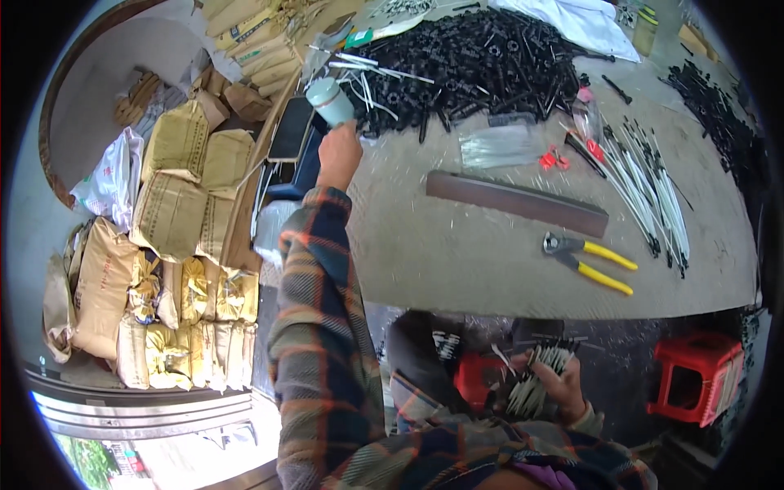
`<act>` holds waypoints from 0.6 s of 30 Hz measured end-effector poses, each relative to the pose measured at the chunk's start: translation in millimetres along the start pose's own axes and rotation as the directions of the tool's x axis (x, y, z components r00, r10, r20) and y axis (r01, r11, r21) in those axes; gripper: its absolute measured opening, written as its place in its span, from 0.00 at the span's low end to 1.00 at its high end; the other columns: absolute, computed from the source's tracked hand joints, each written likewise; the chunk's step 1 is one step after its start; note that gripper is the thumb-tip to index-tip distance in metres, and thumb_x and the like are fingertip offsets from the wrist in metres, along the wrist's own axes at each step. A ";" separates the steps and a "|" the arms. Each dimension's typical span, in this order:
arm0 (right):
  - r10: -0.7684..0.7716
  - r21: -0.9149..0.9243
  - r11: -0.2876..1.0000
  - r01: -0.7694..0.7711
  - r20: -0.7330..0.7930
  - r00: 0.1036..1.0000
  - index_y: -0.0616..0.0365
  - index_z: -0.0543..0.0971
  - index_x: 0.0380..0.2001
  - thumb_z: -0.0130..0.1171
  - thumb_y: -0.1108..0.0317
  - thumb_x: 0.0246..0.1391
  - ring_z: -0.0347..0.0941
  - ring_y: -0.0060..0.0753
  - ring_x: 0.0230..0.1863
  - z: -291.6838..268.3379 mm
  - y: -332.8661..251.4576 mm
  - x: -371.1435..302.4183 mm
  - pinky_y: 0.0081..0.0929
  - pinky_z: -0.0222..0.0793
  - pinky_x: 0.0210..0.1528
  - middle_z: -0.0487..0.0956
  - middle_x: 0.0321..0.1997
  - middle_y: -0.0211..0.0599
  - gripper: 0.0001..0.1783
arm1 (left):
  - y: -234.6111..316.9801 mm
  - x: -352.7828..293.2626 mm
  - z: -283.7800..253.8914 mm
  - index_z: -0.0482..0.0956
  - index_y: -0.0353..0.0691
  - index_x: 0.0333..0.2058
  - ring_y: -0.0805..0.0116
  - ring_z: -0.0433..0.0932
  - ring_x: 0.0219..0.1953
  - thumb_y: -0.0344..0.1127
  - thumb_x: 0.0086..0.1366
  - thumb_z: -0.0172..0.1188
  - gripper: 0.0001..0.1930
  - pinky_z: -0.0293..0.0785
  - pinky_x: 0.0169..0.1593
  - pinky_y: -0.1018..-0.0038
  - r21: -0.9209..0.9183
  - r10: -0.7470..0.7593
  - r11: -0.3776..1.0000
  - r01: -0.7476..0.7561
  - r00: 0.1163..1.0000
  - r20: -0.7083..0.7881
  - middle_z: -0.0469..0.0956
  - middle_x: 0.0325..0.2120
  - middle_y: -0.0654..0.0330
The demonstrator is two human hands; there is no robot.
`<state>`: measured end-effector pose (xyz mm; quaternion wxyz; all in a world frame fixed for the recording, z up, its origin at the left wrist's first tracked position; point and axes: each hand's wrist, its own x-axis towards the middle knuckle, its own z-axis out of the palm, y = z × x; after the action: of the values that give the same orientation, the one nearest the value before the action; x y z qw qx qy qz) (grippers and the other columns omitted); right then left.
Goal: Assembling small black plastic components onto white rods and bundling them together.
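Note:
My left hand (340, 153) reaches out to the far left of the table, its fingers closed round a pale blue-green cup (330, 100). The cup is tilted beside the edge of a large heap of black plastic parts (490, 61). Low over my lap, my right hand (563, 384) is closed on a bundle of thin white rods (531, 394). Dark tips show at the upper end of some rods. Several more white rods with black ends (653, 196) lie fanned out at the table's right side.
Yellow-handled cutting pliers (592, 260) and a long brown bar (514, 202) lie on the grey table (457, 282). A clear plastic bag (500, 145) rests by the heap. Red stools (698, 380) stand below the table's edge. Brown paper sacks (175, 208) are stacked at left.

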<state>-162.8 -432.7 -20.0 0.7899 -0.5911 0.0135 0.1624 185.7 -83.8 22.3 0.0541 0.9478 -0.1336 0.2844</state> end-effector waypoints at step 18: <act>0.086 -0.231 0.971 -0.056 0.124 0.989 0.71 0.74 0.37 0.39 0.62 0.53 0.71 0.34 0.41 -4.9 9.2 -12.9 0.28 0.64 0.46 0.75 0.40 0.43 0.21 | 81.3 -36.1 -74.5 0.74 0.29 0.42 0.71 0.76 0.25 0.36 0.57 0.58 0.18 0.73 0.30 0.79 -0.906 -0.250 0.311 0.288 0.944 0.214 0.77 0.32 0.51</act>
<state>-176.7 -438.1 -27.3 0.7099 -0.6646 -0.0367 0.2301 94.6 -140.4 66.4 0.6221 0.7639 -0.1117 0.1300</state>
